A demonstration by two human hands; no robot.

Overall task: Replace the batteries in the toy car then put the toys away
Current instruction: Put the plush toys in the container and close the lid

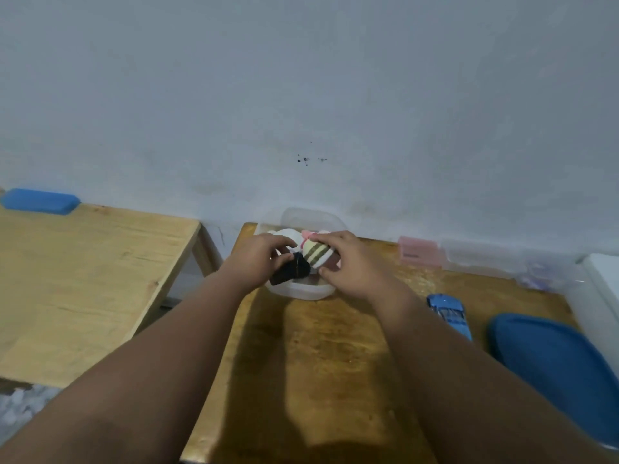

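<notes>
Reaching over the brown table (321, 356), both hands meet above a clear box (301, 291) that sits at the far edge, by the wall. The left hand (258, 259) has its fingers bent round a small black toy (289, 271), which sticks out over the box's near left rim. The right hand (348, 266) holds a striped toy (316, 252), white with green bands, pinched between its bent fingers on top and its thumb below. The two toys touch each other just over the box.

The blue toy car (449, 314) lies on the table, to the right of the right arm and apart from both hands. No hand touches it. A blue lid (552, 360) lies just right of the car. A pink box (420, 251) stands by the wall.
</notes>
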